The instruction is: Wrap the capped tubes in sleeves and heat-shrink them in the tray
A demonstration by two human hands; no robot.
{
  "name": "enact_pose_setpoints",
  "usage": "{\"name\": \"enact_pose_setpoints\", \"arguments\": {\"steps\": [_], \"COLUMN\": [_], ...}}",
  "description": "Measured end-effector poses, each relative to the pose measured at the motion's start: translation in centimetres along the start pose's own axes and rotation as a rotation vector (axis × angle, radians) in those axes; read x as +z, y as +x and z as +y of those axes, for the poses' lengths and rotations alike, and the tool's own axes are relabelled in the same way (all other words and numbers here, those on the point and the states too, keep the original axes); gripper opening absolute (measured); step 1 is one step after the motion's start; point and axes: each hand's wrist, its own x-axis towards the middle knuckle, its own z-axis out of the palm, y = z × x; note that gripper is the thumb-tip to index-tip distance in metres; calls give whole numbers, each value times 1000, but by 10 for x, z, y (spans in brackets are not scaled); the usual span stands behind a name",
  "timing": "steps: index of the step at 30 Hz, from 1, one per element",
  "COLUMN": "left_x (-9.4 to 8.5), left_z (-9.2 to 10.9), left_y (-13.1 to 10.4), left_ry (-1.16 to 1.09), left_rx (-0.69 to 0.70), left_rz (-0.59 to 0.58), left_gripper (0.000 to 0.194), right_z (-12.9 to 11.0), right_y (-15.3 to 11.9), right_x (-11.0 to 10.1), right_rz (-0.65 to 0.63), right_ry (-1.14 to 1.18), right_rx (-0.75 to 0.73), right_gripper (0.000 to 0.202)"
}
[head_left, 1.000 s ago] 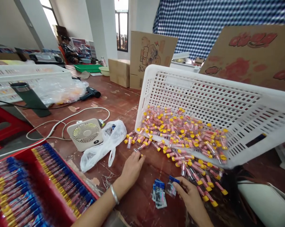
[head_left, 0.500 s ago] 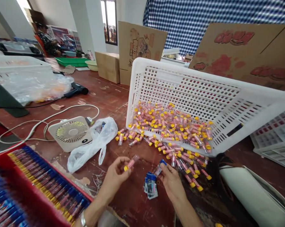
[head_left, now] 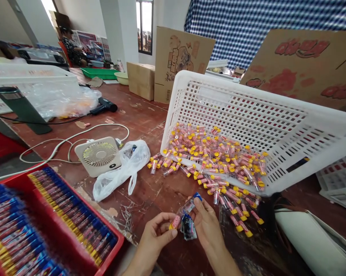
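Note:
My left hand [head_left: 159,232] is closed on a small clear tube [head_left: 175,221] with a yellow cap and pink contents. My right hand [head_left: 206,218] pinches a flat, clear printed sleeve [head_left: 188,206] by its blue end. The tube's clear end meets or overlaps the sleeve's open end; whether it is inside I cannot tell. Just below, a small stack of similar sleeves [head_left: 189,231] lies on the table, partly covered by my fingers. Many loose yellow-capped tubes [head_left: 210,153] spill from a tipped white basket [head_left: 247,96] beyond my hands.
At the left, a red tray [head_left: 115,245] holds rows of tubes with blue tops. A small fan [head_left: 99,155], its cable and a plastic bag [head_left: 118,172] stand nearby. A white pouch [head_left: 307,237] lies at the right. Cardboard boxes [head_left: 141,80] and a seated person [head_left: 72,48] are farther back.
My left hand has moved right with the tube, bringing it up to the sleeve in my right hand. The view has swung left, showing more of the red tray.

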Motion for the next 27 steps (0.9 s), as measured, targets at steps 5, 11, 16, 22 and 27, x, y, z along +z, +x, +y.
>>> {"name": "enact_pose_setpoints", "arguments": {"steps": [5, 11, 16, 22, 27], "left_x": [-4, -5, -3, -9, -8], "left_z": [1, 1, 4, 12, 12], "left_y": [-2, -3, -1, 0, 2], "left_ry": [-5, -16, -79, -76, -77], "left_rx": [-10, 7, 110, 58, 97], "left_rz": [-16, -15, -20, -80, 96], "left_gripper": [43, 46, 43, 49, 33], "right_z": [0, -1, 5, 8, 11], "right_y": [-4, -3, -6, -12, -17], "right_x": [4, 2, 5, 6, 10], "right_rz": [-81, -231, -322, -329, -345], "right_ry": [-94, -343, -452, -418, -366], "right_rx": [-50, -79, -74, -36, -2], "right_gripper": [28, 28, 31, 34, 29]}}
